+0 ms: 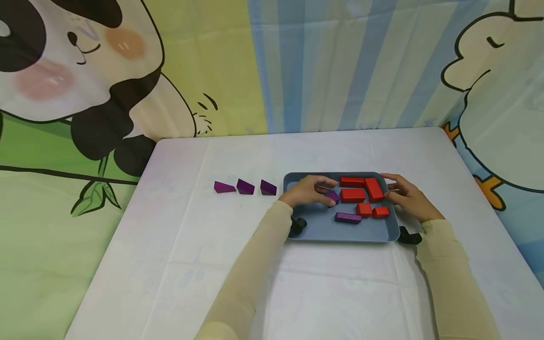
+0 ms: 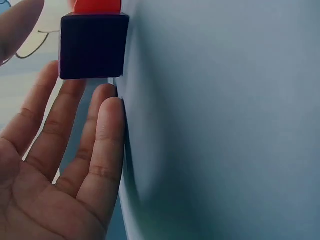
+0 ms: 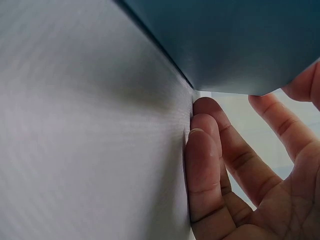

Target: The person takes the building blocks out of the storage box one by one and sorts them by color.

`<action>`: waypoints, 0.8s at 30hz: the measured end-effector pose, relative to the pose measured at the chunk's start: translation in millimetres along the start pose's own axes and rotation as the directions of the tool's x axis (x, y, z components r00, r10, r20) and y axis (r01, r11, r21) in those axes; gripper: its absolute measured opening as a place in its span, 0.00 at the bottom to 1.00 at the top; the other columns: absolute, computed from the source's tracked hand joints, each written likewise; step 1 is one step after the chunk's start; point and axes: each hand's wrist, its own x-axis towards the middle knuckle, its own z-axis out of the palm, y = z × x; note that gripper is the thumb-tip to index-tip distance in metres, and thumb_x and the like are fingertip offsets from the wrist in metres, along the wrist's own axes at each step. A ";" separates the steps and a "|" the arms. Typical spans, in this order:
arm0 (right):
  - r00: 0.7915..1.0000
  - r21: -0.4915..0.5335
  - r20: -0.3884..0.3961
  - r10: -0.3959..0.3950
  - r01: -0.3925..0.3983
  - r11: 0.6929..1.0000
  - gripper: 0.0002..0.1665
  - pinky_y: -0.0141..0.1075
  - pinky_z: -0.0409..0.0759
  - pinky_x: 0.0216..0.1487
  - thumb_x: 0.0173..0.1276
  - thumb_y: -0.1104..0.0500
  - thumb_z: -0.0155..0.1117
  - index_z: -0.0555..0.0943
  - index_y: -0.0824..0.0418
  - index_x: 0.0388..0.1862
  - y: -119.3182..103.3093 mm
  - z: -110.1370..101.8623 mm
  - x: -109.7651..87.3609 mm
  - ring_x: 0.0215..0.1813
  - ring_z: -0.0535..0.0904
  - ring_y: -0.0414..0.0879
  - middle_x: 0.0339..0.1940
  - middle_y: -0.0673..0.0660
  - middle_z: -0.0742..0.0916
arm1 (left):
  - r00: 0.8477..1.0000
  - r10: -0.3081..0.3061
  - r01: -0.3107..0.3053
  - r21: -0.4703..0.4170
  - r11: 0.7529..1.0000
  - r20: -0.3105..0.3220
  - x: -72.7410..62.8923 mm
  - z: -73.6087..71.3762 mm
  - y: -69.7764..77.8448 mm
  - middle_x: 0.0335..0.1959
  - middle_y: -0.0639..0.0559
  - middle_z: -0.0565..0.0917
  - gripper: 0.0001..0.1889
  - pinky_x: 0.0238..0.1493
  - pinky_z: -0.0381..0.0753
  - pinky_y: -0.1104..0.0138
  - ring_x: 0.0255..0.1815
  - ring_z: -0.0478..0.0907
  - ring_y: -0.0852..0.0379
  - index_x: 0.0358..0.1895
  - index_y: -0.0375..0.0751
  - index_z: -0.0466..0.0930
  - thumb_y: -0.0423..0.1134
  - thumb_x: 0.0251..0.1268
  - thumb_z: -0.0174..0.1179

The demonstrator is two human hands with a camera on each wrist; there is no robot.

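My left hand [image 1: 309, 190] is over the left part of a blue-grey tray [image 1: 323, 233], its fingers loosely spread around a purple block [image 1: 333, 196]. Up close, the purple block [image 2: 93, 46] shows a dark square end, and the fingers of the left hand [image 2: 65, 145] lie below it with a gap to the thumb. Outside the tray's right wall, my right hand [image 1: 408, 197] touches the rim with thumb and forefinger. The other fingers of the right hand [image 3: 250, 180] rest on the table along the tray's outer side.
Several red blocks [image 1: 352, 195] fill the tray's right half, with a long purple block [image 1: 347, 217] below them. Three purple wedge blocks [image 1: 245, 187] stand in a row on the white table [image 1: 191, 283], left of the tray. A printed cloth [image 1: 323, 66] hangs behind.
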 end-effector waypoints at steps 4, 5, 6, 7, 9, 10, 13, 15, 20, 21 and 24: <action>1.000 -0.003 -0.002 -0.005 0.005 1.000 0.39 0.71 0.74 0.66 0.87 0.56 0.50 0.52 0.55 0.91 0.4 -0.4 0.7 0.73 0.70 0.77 0.77 0.80 0.69 | 1.000 -0.015 0.015 0.038 0.999 -0.005 0.6 2.3 -0.5 0.72 0.46 0.82 0.32 0.69 0.80 0.66 0.71 0.79 0.48 0.72 0.39 0.81 0.30 0.64 0.78; 1.000 -0.004 -0.002 -0.007 0.007 1.000 0.39 0.70 0.74 0.66 0.87 0.56 0.50 0.52 0.56 0.91 0.4 -0.4 0.7 0.73 0.70 0.77 0.77 0.80 0.69 | 1.000 -0.023 0.023 0.046 0.999 -0.008 0.7 2.9 -0.7 0.72 0.46 0.82 0.32 0.69 0.79 0.66 0.71 0.79 0.48 0.72 0.39 0.82 0.29 0.63 0.79; 1.000 -0.003 -0.002 -0.008 0.008 1.000 0.39 0.70 0.74 0.67 0.87 0.57 0.49 0.52 0.56 0.91 0.3 -0.4 0.6 0.73 0.70 0.76 0.77 0.80 0.69 | 0.999 -0.030 0.031 0.054 0.998 -0.011 0.6 3.5 -0.8 0.71 0.46 0.82 0.32 0.69 0.79 0.66 0.71 0.78 0.48 0.72 0.40 0.82 0.29 0.63 0.79; 1.000 -0.003 -0.003 -0.010 0.010 1.000 0.39 0.70 0.74 0.67 0.86 0.57 0.49 0.53 0.56 0.91 0.1 -0.3 0.5 0.73 0.70 0.76 0.77 0.80 0.69 | 0.999 -0.038 0.039 0.059 0.997 -0.014 0.4 3.9 -0.9 0.71 0.47 0.82 0.32 0.69 0.79 0.66 0.70 0.78 0.49 0.71 0.40 0.82 0.29 0.63 0.79; 1.000 -0.001 -0.001 -0.013 0.013 1.000 0.39 0.69 0.75 0.67 0.86 0.57 0.49 0.52 0.56 0.91 0.1 -0.2 0.1 0.73 0.70 0.76 0.77 0.80 0.69 | 0.999 -0.049 0.050 0.066 0.997 -0.018 0.6 4.8 -1.6 0.70 0.48 0.83 0.31 0.69 0.79 0.66 0.70 0.78 0.49 0.70 0.41 0.83 0.29 0.62 0.79; 1.000 0.000 -0.001 -0.015 0.015 1.000 0.39 0.69 0.75 0.66 0.86 0.58 0.49 0.52 0.57 0.91 0.1 -0.4 -0.1 0.73 0.70 0.76 0.77 0.80 0.69 | 0.999 -0.049 0.051 0.069 0.996 -0.020 0.9 5.1 -1.8 0.69 0.48 0.83 0.30 0.68 0.79 0.66 0.70 0.78 0.50 0.69 0.41 0.84 0.30 0.62 0.80; 1.000 0.003 0.000 -0.020 0.020 1.000 0.39 0.69 0.75 0.66 0.86 0.58 0.49 0.52 0.57 0.91 0.5 -1.1 -0.4 0.73 0.69 0.76 0.77 0.80 0.69 | 0.999 -0.043 0.045 0.082 0.996 -0.024 1.9 5.3 -2.7 0.68 0.48 0.84 0.28 0.67 0.80 0.67 0.69 0.79 0.50 0.68 0.42 0.85 0.31 0.63 0.80; 1.000 0.005 0.001 -0.023 0.023 1.000 0.39 0.68 0.76 0.65 0.86 0.58 0.49 0.52 0.57 0.91 0.8 -1.2 -0.2 0.73 0.70 0.76 0.77 0.80 0.69 | 0.999 -0.030 0.033 0.098 0.995 -0.029 2.5 5.0 -3.4 0.67 0.48 0.84 0.27 0.66 0.80 0.68 0.68 0.80 0.50 0.67 0.42 0.86 0.32 0.64 0.80; 0.999 -0.003 -0.004 -0.033 0.033 0.999 0.38 0.63 0.77 0.62 0.87 0.58 0.49 0.53 0.58 0.90 1.8 -1.1 0.2 0.71 0.72 0.76 0.75 0.80 0.71 | 0.999 0.013 -0.008 0.112 0.994 -0.039 2.4 3.7 -2.6 0.66 0.48 0.85 0.27 0.65 0.80 0.69 0.66 0.81 0.51 0.67 0.41 0.85 0.33 0.64 0.79; 0.999 -0.003 -0.005 -0.035 0.035 0.999 0.38 0.63 0.77 0.62 0.87 0.58 0.50 0.54 0.58 0.90 1.7 -1.0 0.3 0.71 0.72 0.76 0.75 0.80 0.71 | 0.999 0.018 -0.014 0.108 0.994 -0.041 2.3 3.5 -2.3 0.65 0.48 0.85 0.27 0.65 0.81 0.70 0.66 0.81 0.51 0.67 0.41 0.85 0.33 0.64 0.79; 0.999 -0.004 -0.008 -0.036 0.036 0.999 0.38 0.62 0.78 0.62 0.86 0.58 0.50 0.54 0.58 0.90 1.3 -1.0 0.2 0.71 0.72 0.76 0.75 0.80 0.71 | 0.998 0.026 -0.021 0.096 0.995 -0.053 1.7 3.3 -0.1 0.64 0.49 0.86 0.27 0.63 0.82 0.70 0.65 0.82 0.52 0.67 0.42 0.85 0.33 0.64 0.80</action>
